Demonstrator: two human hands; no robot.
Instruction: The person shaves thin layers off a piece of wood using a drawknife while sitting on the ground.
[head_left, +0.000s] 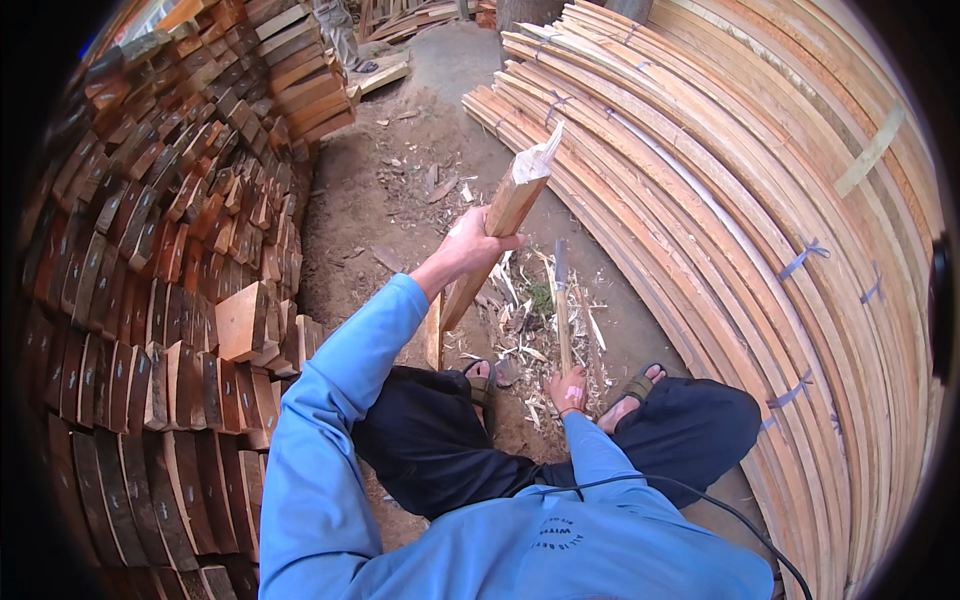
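Observation:
My left hand (466,243) is wrapped around a squared wooden post (516,200), which slants up and away from me. The post's upper end is pale and freshly cut, with a jagged splinter sticking up. Lower down, my right hand (569,388) grips the light wooden handle of a long narrow-bladed tool (562,310). Its grey, metal-looking blade points away from me; its exact kind is unclear. Wood chips (525,345) lie on the ground between my sandalled feet, around the tool. A short pale piece of wood (434,335) stands beside the post's lower part.
Stacked timber (190,330) rises on my left, cut ends facing me. Long boards (700,200), bundled with ties, curve along my right. Bare dirt (355,215) with scattered chips runs between them. Another person's leg (340,35) shows at the far left. A black cable (720,502) crosses my lap.

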